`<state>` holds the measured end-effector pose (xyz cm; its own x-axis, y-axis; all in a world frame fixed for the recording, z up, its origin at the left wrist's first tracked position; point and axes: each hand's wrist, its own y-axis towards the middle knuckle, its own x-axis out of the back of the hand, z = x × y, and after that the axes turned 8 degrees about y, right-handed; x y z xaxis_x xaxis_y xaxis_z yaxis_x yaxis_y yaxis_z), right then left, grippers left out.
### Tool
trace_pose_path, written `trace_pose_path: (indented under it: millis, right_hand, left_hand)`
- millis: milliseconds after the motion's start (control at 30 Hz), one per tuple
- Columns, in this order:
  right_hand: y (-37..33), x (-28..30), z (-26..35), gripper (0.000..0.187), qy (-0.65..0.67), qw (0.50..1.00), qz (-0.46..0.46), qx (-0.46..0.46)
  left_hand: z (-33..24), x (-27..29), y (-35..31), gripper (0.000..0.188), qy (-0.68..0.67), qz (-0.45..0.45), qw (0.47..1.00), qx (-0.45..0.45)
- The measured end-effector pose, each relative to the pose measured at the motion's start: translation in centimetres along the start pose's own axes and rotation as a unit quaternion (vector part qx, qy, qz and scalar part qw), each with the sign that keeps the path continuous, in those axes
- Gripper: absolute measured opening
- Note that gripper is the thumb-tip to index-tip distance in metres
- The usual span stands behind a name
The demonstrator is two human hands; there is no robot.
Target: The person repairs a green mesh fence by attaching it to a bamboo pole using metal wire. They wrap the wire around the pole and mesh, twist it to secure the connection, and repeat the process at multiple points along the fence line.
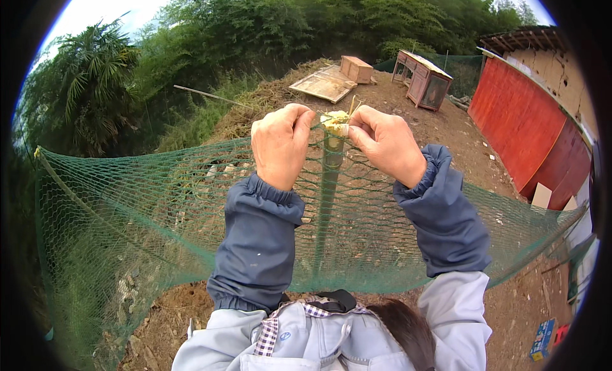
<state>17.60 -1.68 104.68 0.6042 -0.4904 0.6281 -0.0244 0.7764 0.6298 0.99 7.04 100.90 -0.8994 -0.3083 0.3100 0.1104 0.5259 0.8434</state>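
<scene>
– where was the left hand [280,146]?
– just left of the ragged pale yellow bundle [333,120], its thumb and forefinger tips pressed together; i couldn't tell what lay between them.
– and the right hand [387,143]?
– at the bundle's right side, thumb and forefinger pinched on its edge. thin brown stalks [352,105] stuck up just beside those fingertips.
– so where did the bundle sit?
– between both hands, atop the upright greenish post [329,186], which ran down below the grip.
– what about the dark green mesh net [143,179]?
– it spread out to either side of the hands and hung below them.
– anything beyond?
– past the grip, up the bare brown slope, lay a flat wooden-framed panel [322,84] near a brown box-shaped crate [356,70]. to their right stood a reddish-brown wooden cabinet [424,81], and well right of the hands rose a red flat-panelled wall [519,125].
</scene>
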Motion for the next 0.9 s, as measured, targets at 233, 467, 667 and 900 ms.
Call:
trace_pose_path:
  millis: [233,467,667,900]
  right_hand:
    - [-0.9,1.0,-1.0,0.015,0.178,0.982,-0.063,-0.020]
    - [-5.6,5.1,2.8,0.027,0.412,0.861,-0.266,0.133]
    - [-8.6,5.5,2.9,0.031,0.480,0.842,-0.169,0.179]
    - [-10.2,8.3,0.8,0.040,0.563,0.806,-0.024,0.182]
  left_hand:
    - [-1.9,2.2,-0.6,0.009,-0.014,-0.141,0.987,-0.079]
    - [-6.7,9.6,-4.8,0.010,-0.676,0.330,0.631,-0.191]
    - [-12.8,8.1,-9.9,0.019,-0.890,0.196,0.405,-0.073]
    - [-16.1,8.7,-12.2,0.011,-0.926,0.094,0.363,0.046]
